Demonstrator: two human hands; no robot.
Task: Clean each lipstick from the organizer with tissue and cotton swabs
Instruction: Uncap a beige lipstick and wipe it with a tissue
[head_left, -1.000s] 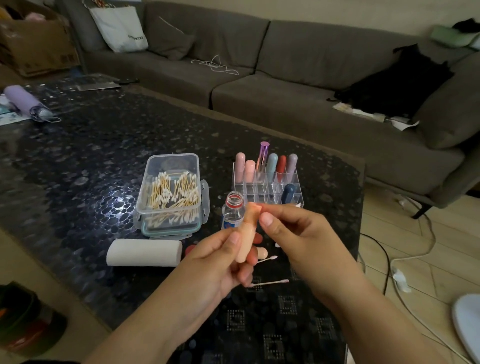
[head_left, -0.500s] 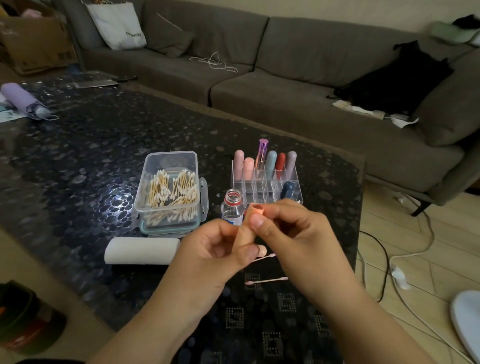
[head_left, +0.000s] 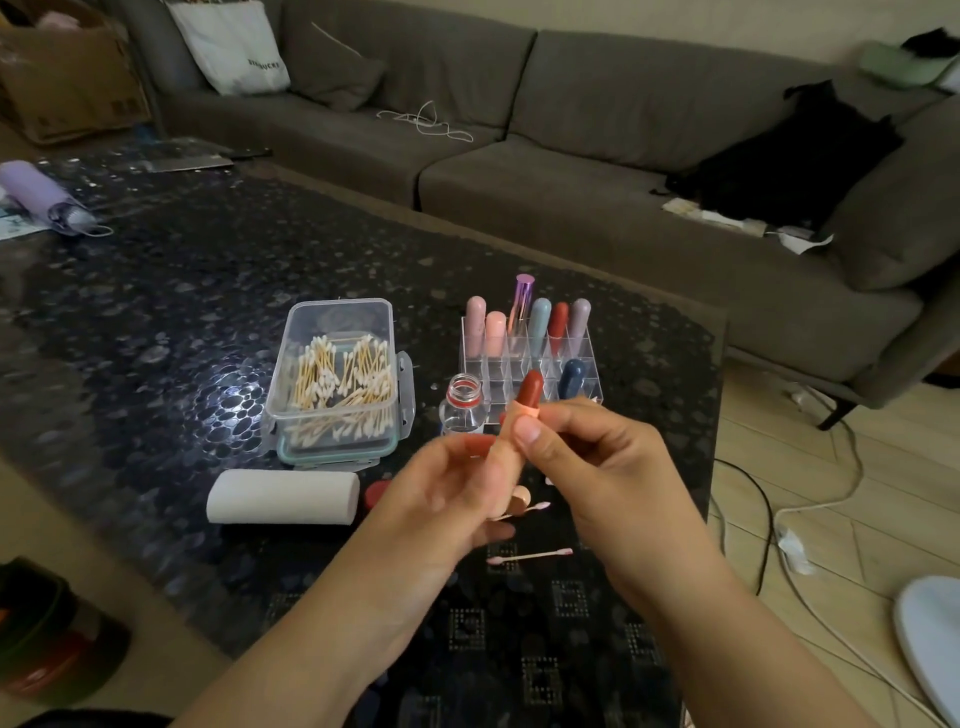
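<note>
glossy table (head_left: 156, 322), clear plastic organizer (head_left: 589, 384)

Dark pebbled table (head_left: 156, 291), swab box (head_left: 337, 384), tissue roll (head_left: 283, 497), organizer (head_left: 524, 358)

Uncapped red lipstick (head_left: 530, 391) — upright, before clear organizer (head_left: 530, 358).

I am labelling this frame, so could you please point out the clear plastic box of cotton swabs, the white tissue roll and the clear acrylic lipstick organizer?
Clear plastic box of cotton swabs (head_left: 337, 312): head view, far wall.
White tissue roll (head_left: 283, 496): head view, side.
Clear acrylic lipstick organizer (head_left: 586, 349): head view, right rim.
</note>
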